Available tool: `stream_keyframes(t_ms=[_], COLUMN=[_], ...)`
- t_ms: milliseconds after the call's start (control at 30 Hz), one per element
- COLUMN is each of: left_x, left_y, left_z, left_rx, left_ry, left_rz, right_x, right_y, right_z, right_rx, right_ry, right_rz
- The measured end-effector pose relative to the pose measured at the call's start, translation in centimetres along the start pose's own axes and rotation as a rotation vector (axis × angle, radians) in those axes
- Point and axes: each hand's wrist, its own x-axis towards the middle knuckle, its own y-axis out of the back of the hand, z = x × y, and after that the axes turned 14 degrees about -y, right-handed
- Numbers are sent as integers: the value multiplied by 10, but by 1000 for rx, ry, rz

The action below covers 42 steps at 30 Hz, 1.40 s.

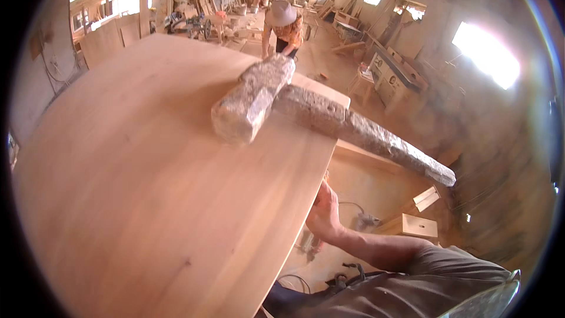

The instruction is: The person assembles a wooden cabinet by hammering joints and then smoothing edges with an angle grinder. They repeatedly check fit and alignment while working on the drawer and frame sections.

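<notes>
A broad pale wooden panel [165, 200] fills the left and middle of the view. Across its far right corner lies a worn, crusted heavy hammer [253, 103], its thick handle jutting past the edge to the right. No hand is on the hammer. My right hand [325, 215] is raised against the panel's right edge, below the hammer handle. Its visible fingers look curled, but their tips and whatever they hold are hidden behind the edge. My left hand is out of view.
Past the panel's far edge a co-worker in a hat [282, 17] bends forward, arms reaching toward it. A small wooden box with a slot [419, 225] stands on the floor at right, near cords and tools. A long machine [391, 76] stands farther back.
</notes>
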Motion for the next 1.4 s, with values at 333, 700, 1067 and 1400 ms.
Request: stream_keyframes(t_ms=[333, 700, 1067, 1400], left_x=[-6, -19, -199, -295], left_y=[18, 31, 63, 47], left_z=[9, 21, 49, 89], left_rx=[20, 16, -110, -384], left_ry=[-42, -102, -102, -299], left_rz=[-16, -1, 104, -551], right_x=[10, 7, 106, 33], right_y=[11, 72, 149, 65], right_z=[17, -5, -222, -236], right_rx=[-35, -81, 158, -81], right_ry=[-10, -132, -556, -602], right_rz=[-79, -237, -1187, -1113])
